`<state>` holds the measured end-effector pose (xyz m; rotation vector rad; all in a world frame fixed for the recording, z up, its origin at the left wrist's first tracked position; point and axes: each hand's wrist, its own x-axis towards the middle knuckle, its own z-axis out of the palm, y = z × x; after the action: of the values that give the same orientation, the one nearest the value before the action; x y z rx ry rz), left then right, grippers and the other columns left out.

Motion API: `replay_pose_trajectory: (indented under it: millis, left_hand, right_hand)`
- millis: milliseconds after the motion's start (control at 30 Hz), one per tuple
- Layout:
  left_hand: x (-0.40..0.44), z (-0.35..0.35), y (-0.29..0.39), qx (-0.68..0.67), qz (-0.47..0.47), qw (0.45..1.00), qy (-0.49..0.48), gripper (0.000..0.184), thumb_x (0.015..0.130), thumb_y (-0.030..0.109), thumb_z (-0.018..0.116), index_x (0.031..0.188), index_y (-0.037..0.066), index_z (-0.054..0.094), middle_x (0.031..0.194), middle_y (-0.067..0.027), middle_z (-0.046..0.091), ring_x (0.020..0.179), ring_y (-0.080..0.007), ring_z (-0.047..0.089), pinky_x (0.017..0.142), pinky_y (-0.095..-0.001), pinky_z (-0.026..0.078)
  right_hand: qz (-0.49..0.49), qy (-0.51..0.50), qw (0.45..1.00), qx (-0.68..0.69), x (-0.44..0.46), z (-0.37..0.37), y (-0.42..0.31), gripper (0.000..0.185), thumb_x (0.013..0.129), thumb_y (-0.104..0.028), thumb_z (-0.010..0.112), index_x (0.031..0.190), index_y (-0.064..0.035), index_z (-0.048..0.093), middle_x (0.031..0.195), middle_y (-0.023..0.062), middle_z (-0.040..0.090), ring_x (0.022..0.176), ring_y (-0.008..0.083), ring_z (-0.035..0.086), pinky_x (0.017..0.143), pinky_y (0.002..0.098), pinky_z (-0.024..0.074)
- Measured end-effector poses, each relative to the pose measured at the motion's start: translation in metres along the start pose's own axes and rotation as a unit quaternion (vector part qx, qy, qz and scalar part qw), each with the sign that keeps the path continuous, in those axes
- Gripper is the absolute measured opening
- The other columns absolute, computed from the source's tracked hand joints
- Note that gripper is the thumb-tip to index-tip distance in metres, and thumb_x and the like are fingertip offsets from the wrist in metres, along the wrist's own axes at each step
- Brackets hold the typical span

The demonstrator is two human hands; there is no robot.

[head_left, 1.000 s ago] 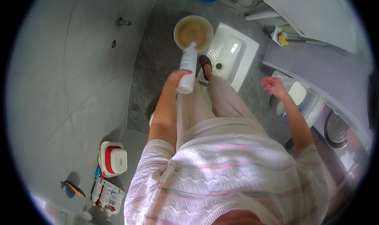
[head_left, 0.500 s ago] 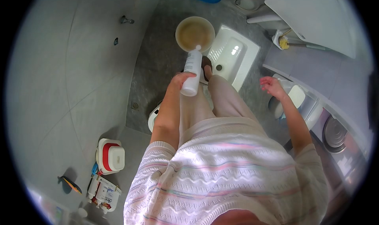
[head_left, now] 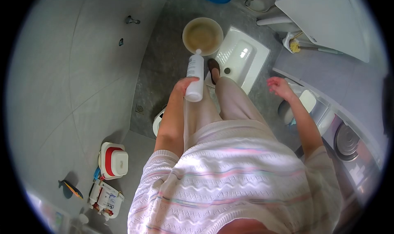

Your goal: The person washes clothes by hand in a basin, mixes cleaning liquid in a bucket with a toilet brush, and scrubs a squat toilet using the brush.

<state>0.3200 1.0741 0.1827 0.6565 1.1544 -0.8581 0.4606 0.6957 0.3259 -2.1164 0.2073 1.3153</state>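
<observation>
The left hand (head_left: 185, 86) grips a white bottle (head_left: 195, 79), shifted left along the basin's (head_left: 220, 37) near edge; the right hand (head_left: 280, 87) hangs half-open.

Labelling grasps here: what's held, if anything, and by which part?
The left grip holds a white bottle by the lower half of its body, toward the base. The right grip holds nothing visible.

The left hand (head_left: 184, 86) had drawn the white bottle (head_left: 195, 80) slightly left and nearer, its tip backing from inside the basin's (head_left: 220, 36) outline to the near rim. The right hand (head_left: 280, 87) had shifted left. More of a white rounded object (head_left: 156, 123) showed beside the left forearm (head_left: 169, 119).
</observation>
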Motion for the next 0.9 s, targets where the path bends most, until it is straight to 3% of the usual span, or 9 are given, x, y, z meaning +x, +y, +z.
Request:
replay_pose_trajectory:
  millis: [567,900]
  left_hand:
    - [0.02,0.009,0.005,-0.018,0.023,0.999,-0.045,0.045,0.067,0.013,0.068,0.105,-0.002,0.049,0.086,-0.0141,0.06,0.072,-0.0271,0.06,0.066,-0.0407,0.049]
    - [0.008,0.024,0.004,-0.008,0.036,0.999,-0.012,0.044,0.064,0.007,0.069,0.103,-0.005,0.052,0.088,-0.0162,0.06,0.072,-0.0286,0.061,0.063,-0.0429,0.05]
  right_hand:
    - [0.015,-0.006,1.0,-0.018,0.004,-0.011,-0.003,0.031,0.074,-0.003,0.045,0.104,-0.0057,0.055,0.092,0.004,0.059,0.069,0.0097,0.056,0.05,0.022,0.0418]
    - [0.023,-0.008,1.0,-0.014,0.002,-0.007,-0.006,0.031,0.074,-0.002,0.045,0.104,-0.0058,0.055,0.091,0.0035,0.058,0.068,0.0091,0.056,0.048,0.0218,0.0408]
